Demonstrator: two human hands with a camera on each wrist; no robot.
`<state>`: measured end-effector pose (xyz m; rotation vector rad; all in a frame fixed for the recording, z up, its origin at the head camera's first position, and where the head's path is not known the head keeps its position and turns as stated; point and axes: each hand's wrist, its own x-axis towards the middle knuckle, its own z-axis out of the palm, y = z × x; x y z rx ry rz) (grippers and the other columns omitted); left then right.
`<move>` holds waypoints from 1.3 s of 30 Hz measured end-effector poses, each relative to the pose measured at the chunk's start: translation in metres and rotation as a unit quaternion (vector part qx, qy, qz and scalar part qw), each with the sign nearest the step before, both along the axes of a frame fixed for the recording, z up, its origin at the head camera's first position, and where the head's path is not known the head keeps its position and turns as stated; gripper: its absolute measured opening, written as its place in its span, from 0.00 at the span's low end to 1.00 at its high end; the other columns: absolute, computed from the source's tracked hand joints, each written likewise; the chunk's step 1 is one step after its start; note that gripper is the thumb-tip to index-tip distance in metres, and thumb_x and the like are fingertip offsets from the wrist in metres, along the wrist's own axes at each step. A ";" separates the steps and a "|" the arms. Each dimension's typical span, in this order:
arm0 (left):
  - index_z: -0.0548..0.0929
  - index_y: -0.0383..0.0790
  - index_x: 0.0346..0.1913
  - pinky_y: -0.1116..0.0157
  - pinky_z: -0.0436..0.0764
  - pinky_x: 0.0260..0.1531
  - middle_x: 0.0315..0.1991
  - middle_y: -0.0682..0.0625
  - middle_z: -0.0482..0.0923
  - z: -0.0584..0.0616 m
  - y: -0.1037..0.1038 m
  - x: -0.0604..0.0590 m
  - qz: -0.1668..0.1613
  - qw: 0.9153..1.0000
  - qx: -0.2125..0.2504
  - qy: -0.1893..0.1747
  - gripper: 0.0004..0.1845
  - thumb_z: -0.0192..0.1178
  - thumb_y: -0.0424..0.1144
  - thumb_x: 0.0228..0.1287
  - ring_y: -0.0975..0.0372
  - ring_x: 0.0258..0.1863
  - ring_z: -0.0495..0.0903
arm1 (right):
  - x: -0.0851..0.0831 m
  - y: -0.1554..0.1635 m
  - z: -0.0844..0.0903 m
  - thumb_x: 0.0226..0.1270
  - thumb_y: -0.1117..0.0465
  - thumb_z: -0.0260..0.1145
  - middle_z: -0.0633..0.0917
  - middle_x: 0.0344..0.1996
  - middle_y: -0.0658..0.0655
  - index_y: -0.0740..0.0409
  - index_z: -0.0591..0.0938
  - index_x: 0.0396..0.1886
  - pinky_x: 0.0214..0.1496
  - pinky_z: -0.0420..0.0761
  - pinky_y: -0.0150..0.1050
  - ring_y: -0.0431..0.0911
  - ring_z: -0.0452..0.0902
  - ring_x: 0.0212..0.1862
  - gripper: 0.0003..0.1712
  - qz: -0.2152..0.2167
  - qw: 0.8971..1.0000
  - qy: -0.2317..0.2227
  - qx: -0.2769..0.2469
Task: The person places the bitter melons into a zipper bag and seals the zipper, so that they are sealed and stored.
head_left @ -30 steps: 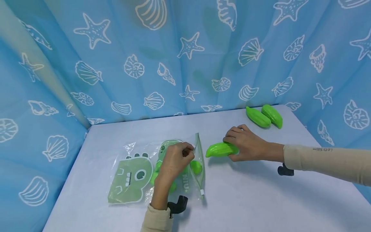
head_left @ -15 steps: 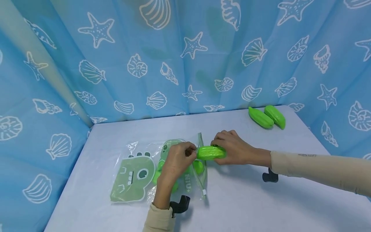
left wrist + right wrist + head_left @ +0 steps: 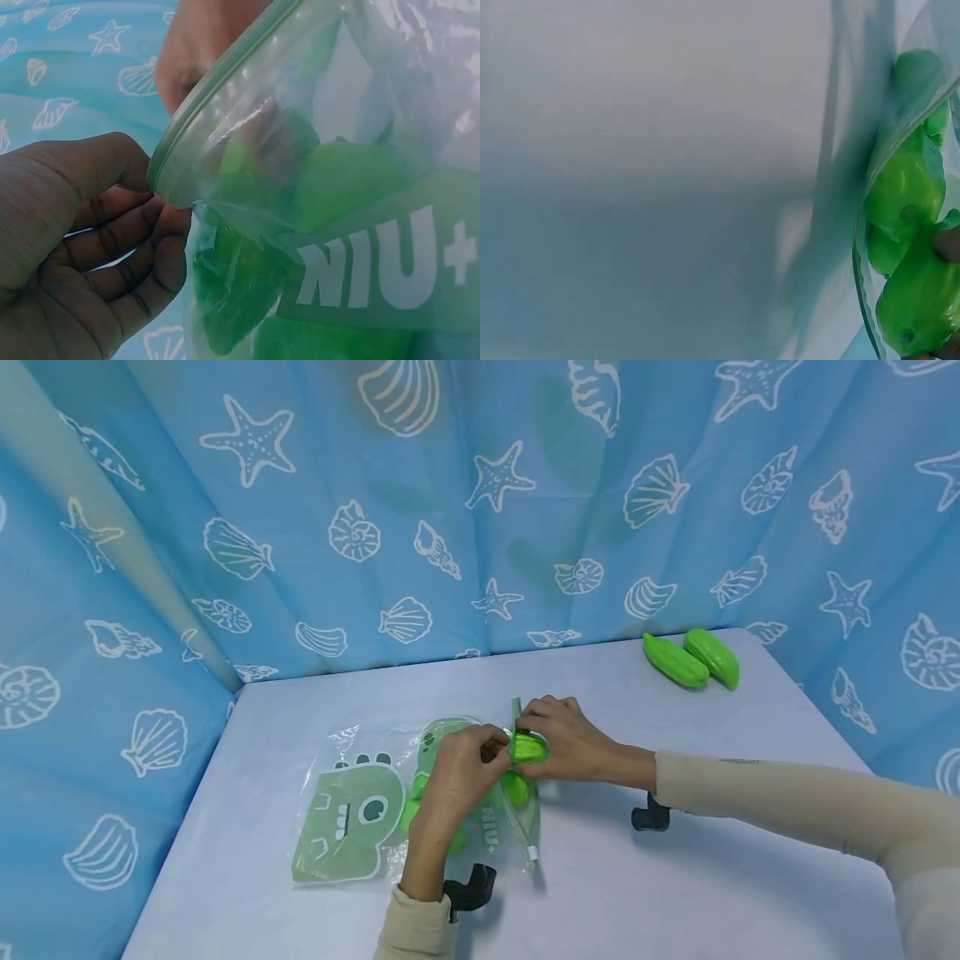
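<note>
White "NIU+" on green band of clear zip bag (image 3: 375, 262); nothing else legible

Clear glossy plastic bag (image 3: 352, 810); smooth shiny green toys (image 3: 690, 660)

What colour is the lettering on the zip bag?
White, on a green band of the zip bag; clearest in the left wrist view.

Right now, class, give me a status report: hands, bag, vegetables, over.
Left hand pinches zip bag mouth open. Right hand pushes green toy gourd into it. Two gourds lie at far right, nothing blocking.
</note>
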<state>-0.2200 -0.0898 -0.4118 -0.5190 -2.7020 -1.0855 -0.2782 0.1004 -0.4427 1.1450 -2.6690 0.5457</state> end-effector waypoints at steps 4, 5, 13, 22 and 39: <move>0.84 0.41 0.37 0.74 0.75 0.26 0.28 0.55 0.80 0.000 0.000 0.000 0.005 1.000 -0.005 -0.001 0.08 0.57 0.33 0.54 0.69 0.26 0.75 | 0.002 -0.005 -0.005 0.48 0.42 0.68 0.74 0.38 0.44 0.48 0.81 0.40 0.44 0.60 0.45 0.40 0.66 0.43 0.22 -0.015 0.999 -0.030 -0.020; 0.84 0.41 0.37 0.74 0.75 0.26 0.29 0.55 0.80 0.000 0.001 -0.001 0.004 1.000 -0.006 -0.004 0.08 0.57 0.33 0.54 0.69 0.26 0.75 | 0.003 -0.006 -0.007 0.48 0.42 0.68 0.74 0.38 0.45 0.49 0.81 0.39 0.43 0.60 0.45 0.41 0.66 0.43 0.22 -0.020 0.999 -0.037 -0.023; 0.83 0.40 0.37 0.74 0.75 0.25 0.28 0.55 0.80 0.003 0.004 -0.001 0.001 1.000 0.007 -0.010 0.09 0.56 0.33 0.54 0.69 0.25 0.75 | 0.001 -0.013 -0.016 0.46 0.46 0.70 0.73 0.36 0.45 0.52 0.79 0.35 0.40 0.58 0.44 0.42 0.64 0.41 0.19 -0.052 0.996 -0.050 -0.046; 0.84 0.39 0.38 0.74 0.75 0.25 0.28 0.54 0.80 0.003 0.003 -0.002 -0.001 1.000 0.016 -0.010 0.09 0.57 0.32 0.54 0.69 0.25 0.76 | 0.008 -0.014 -0.018 0.50 0.47 0.68 0.73 0.37 0.47 0.52 0.78 0.36 0.40 0.58 0.45 0.45 0.65 0.45 0.18 -0.059 0.993 -0.097 -0.040; 0.84 0.38 0.37 0.72 0.75 0.24 0.26 0.55 0.79 0.000 -0.007 -0.001 0.014 0.999 0.025 -0.019 0.09 0.57 0.33 0.55 0.68 0.24 0.74 | -0.023 0.041 -0.004 0.52 0.43 0.67 0.77 0.43 0.50 0.48 0.78 0.50 0.45 0.59 0.49 0.47 0.66 0.51 0.26 -0.096 0.988 -0.066 -0.097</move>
